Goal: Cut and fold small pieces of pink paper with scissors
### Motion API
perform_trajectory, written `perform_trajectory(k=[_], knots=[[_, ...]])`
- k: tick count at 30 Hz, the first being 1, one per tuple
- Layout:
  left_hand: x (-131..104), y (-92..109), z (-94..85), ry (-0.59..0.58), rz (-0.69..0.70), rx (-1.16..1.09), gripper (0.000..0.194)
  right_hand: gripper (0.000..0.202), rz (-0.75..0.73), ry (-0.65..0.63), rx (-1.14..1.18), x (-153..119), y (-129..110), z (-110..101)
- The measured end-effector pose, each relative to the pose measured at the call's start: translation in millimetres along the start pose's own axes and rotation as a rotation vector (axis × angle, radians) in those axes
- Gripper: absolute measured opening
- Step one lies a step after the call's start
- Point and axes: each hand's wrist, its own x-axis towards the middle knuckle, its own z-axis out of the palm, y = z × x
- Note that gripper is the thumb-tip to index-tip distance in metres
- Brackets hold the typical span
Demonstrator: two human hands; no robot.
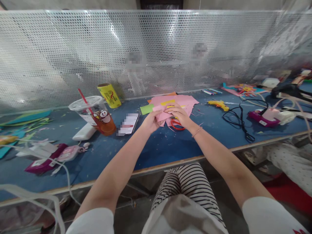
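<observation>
Between left grip point(149, 123) and right grip point(180, 114), pink paper point(163, 115), held by both

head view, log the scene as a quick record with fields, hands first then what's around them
left hand: grip on a pink paper piece
right hand: over the same piece; exact grip unclear
close by: red-handled scissors, pink sheets, green paper
left of hands: phone, lidded cup with red straw, yellow roll
right of hands: yellow glue gun, markers
surface: blue table
behind: perforated screen
</observation>
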Motion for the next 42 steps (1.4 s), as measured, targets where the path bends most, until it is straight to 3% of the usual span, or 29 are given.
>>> perform_trajectory(k=[11, 21, 27, 34, 42], knots=[[2.6, -2.7, -3.5, -0.069, -0.035, 0.003, 0.024, 0.018, 0.112, -0.024, 0.022, 1.4, -1.5, 5.1], [1.9, -2.0, -1.3, -0.007, -0.037, 0.001, 0.023, 0.019, 0.081, -0.023, -0.029, -0.1, -1.8, 5.9], [-1.1, -0.8, 0.6, -0.034, -0.024, -0.067, 0.034, 0.016, 0.115, 0.002, -0.021, 0.4, -4.7, 5.5], [0.5, -2.3, -1.2, -0.022, -0.008, -0.02, 0.028, 0.018, 0.087, 0.033, 0.0, -0.1, -2.0, 6.2], [0.9, -0.5, -2.5, -0.087, 0.016, -0.025, 0.029, 0.023, 0.08, 0.068, 0.018, 1.0, 2.2, 6.6]])
